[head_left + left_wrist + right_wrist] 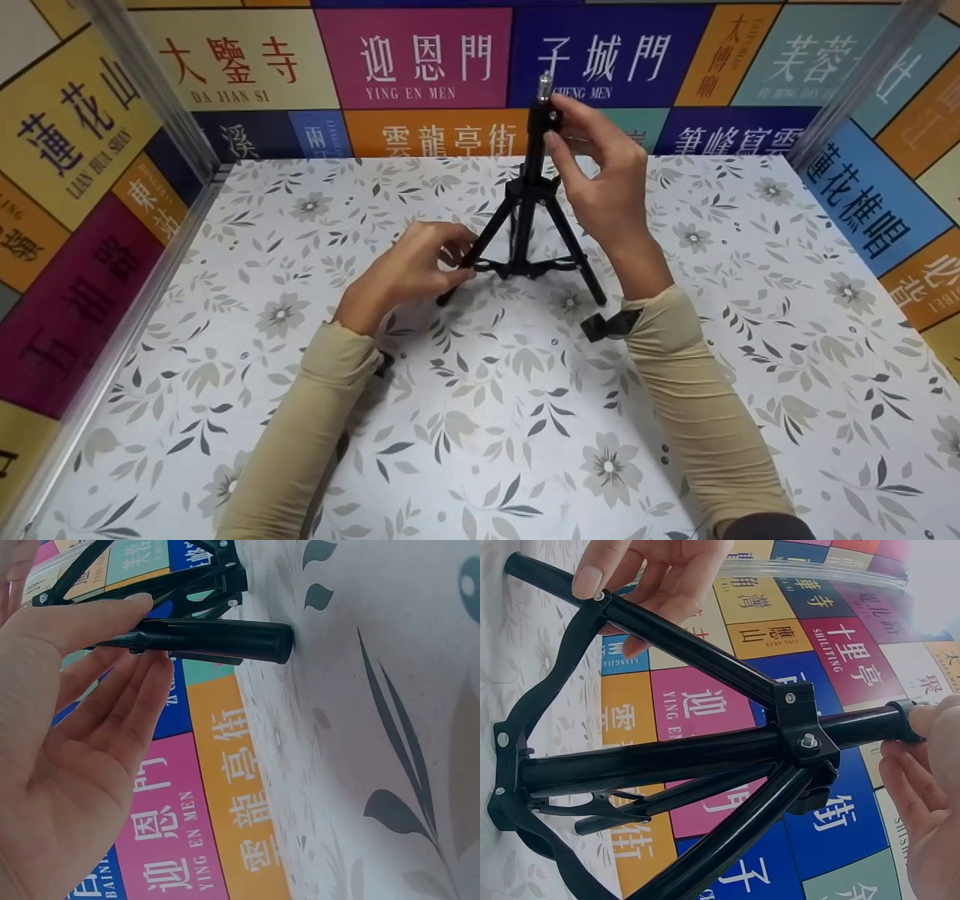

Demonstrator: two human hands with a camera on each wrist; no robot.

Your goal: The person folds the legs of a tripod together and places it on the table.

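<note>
A black light stand (531, 161) rises upright over the patterned table, its legs spread and a silver stud (545, 87) at its top. My right hand (611, 176) pinches the upper column just under the stud, thumb and fingers around the collar. Lower down, my left hand (409, 262) pinches the left leg (225, 640) between thumb and fingers, above its foot. In the right wrist view the flat braces (551, 694) run from the lower hub (504, 765) to the legs, and a bolted joint (804, 724) links the legs to the column.
The table (480, 450) has a white cover printed with grey flowers and leaves. Panels with coloured lettering (420, 60) stand along the back and both sides. A black device (600, 325) sticks out from the right wrist, near the right leg's foot.
</note>
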